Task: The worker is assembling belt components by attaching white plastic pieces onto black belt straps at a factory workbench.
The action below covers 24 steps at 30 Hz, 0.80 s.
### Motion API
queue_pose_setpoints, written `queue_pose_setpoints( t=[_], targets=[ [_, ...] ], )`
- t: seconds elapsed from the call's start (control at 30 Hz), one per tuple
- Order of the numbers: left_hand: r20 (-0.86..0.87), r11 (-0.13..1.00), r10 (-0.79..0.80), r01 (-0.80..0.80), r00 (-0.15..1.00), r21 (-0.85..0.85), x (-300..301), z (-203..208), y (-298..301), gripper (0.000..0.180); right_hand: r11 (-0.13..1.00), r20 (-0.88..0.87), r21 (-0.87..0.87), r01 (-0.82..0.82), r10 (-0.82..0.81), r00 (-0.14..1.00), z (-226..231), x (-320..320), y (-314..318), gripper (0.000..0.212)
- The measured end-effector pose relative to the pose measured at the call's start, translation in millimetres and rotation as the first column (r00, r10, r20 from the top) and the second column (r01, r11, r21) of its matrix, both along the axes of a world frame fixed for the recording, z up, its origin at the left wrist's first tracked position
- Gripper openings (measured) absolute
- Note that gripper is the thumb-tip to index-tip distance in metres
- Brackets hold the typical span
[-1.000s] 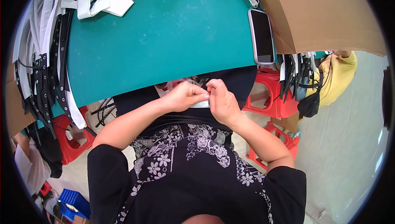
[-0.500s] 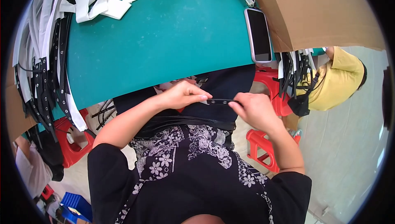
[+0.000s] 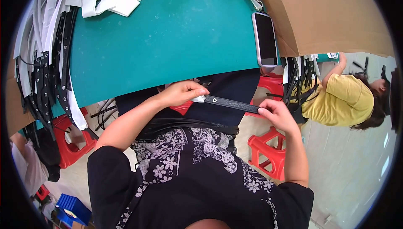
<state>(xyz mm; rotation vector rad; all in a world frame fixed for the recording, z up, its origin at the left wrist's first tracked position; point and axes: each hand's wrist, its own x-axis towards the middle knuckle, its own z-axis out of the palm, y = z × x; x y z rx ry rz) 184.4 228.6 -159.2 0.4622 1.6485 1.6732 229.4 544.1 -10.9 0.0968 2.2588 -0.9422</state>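
A narrow black belt (image 3: 233, 103) with metal eyelets is stretched over my lap, just beyond the front of my body. My left hand (image 3: 184, 93) pinches its eyelet end between thumb and fingers, where a small white piece (image 3: 199, 99) also shows. At the other side my right hand (image 3: 279, 115) grips the belt between thumb and bent fingers. One eyelet is plain to see close to the left thumb. The belt slopes slightly down toward the right, and any part past my right fingers is hidden.
A green table (image 3: 168, 40) lies ahead, bearing white strips (image 3: 121, 4) and a phone (image 3: 265, 40). Eyeleted belts (image 3: 44, 73) hang over its left edge. A cardboard box (image 3: 331, 14) stands right. Red stools (image 3: 268, 151) and a person in yellow (image 3: 342, 101) are nearby.
My right hand has moved right and slightly down, away from the left, so a longer stretch of belt shows. The person in yellow has shifted, and their head now shows.
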Motion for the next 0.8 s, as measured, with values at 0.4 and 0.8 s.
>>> queue_pose_setpoints(
  t=[0.4, 0.8],
  targets=[
    [-0.067, 0.97, 0.151, -0.134, 0.986, 0.204, 2, 20, 29, 0.02, 0.988, -0.2, -0.015, -0.155, 0.149, 0.968, -27, -23, -85, 0.031],
    [-0.014, 0.974, 0.095, -0.09, 0.995, 0.207, 8, 10, 13, 0.022, 0.943, -0.215, 0.266, -0.197, 0.258, 0.942, 76, -17, -33, 0.014]
  ],
)
